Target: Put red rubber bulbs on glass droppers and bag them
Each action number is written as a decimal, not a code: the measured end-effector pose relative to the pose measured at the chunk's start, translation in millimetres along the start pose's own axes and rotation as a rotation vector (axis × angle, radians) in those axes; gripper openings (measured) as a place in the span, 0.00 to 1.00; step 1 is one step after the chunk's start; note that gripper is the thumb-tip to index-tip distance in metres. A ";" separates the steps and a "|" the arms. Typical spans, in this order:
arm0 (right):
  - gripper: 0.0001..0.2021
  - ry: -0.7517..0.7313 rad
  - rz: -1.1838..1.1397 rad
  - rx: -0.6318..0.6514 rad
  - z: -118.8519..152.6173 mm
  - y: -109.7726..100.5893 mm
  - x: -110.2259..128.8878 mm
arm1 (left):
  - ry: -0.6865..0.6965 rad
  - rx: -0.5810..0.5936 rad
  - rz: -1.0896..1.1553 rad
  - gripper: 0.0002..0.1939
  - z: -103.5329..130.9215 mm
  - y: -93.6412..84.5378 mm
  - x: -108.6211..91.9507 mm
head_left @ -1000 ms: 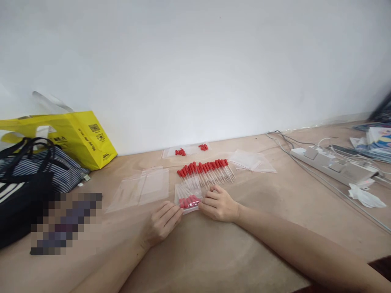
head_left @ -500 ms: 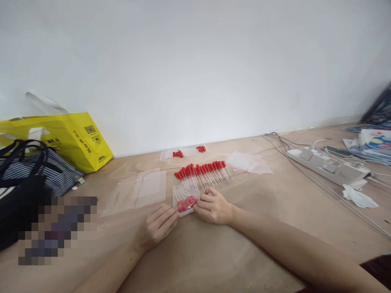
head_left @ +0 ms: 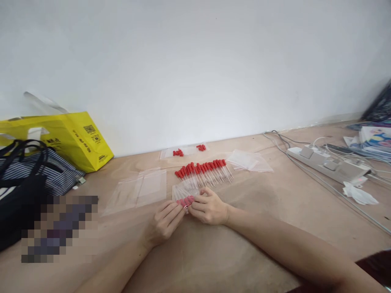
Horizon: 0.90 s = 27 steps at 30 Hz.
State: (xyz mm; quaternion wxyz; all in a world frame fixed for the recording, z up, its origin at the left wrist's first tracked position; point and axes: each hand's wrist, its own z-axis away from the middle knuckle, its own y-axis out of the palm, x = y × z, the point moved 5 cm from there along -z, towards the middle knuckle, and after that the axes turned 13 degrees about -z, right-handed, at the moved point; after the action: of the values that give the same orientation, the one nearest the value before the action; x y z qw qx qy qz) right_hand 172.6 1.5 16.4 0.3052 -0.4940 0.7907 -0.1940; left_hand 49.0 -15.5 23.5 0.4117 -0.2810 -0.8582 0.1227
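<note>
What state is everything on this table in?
Left hand: pinching the near edge of the filled clear bag
Right hand: pinching the same edge
Filled clear bag: red-tipped sticks inside; sealed or not, can't tell
Row of sticks: laid side by side
Left clear bags: flat
Right clear bags: flat, overlapping
Power strip: adapters plugged in
White wad: crumpled
Yellow bag: standing

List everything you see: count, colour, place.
Filled bag: one, clear, centre
Sticks: many, red tips, centre
Flat bags: several, clear, beside sticks
Far plastic: some, clear/red, back
Yellow bag: one, yellow, left
Dark bags: some, black/striped, left
Blurred patch: one, dark, left
Power strip: one, white, right
Cables: several, grey, right
Tissue: one, white, right
Papers: several, multicoloured, right
Unclear items: several, dark, right
Table: one, brown, below
Wall: one, white, behind
Left hand: one, bare, centre
Right hand: one, bare, centre
</note>
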 end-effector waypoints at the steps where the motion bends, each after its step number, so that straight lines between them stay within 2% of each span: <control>1: 0.12 0.008 -0.002 0.002 0.6 -0.4 -0.7 | 0.001 0.014 -0.005 0.09 1.4 -2.0 1.5; 9: 0.12 0.101 -0.005 -0.018 7.0 -4.0 -7.1 | -0.078 0.061 -0.006 0.11 6.1 -16.3 12.5; 12: 0.13 0.083 -0.038 -0.005 8.4 -4.2 -8.6 | -0.206 0.109 0.145 0.03 8.6 -15.9 17.2; 13: 0.13 0.067 -0.054 0.011 8.5 -3.8 -8.2 | -0.263 0.149 0.206 0.07 10.3 -13.9 18.6; 15: 0.13 0.018 -0.089 0.057 8.5 -2.3 -5.3 | -0.423 0.261 0.315 0.13 15.6 -6.6 21.1; 18: 0.12 -0.023 -0.138 0.137 9.9 1.1 1.4 | -0.809 0.388 0.394 0.11 29.2 5.9 25.1; 20: 0.11 0.029 -0.157 0.168 11.9 3.0 3.6 | -1.038 0.381 0.470 0.12 36.3 11.3 24.4; 24: 0.12 0.136 -0.151 0.179 15.3 5.5 6.5 | -1.429 0.370 0.876 0.17 45.3 23.8 17.9; 27: 0.12 0.106 -0.176 0.187 14.6 6.1 10.7 | -1.578 0.358 1.011 0.19 49.7 25.9 19.4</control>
State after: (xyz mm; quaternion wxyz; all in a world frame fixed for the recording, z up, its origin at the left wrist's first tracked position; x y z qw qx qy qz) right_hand 175.0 -5.5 -1.3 0.2896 -0.5200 0.7378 -0.3184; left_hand 10.5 17.9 -6.9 -0.3508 -0.3877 -0.6339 0.5699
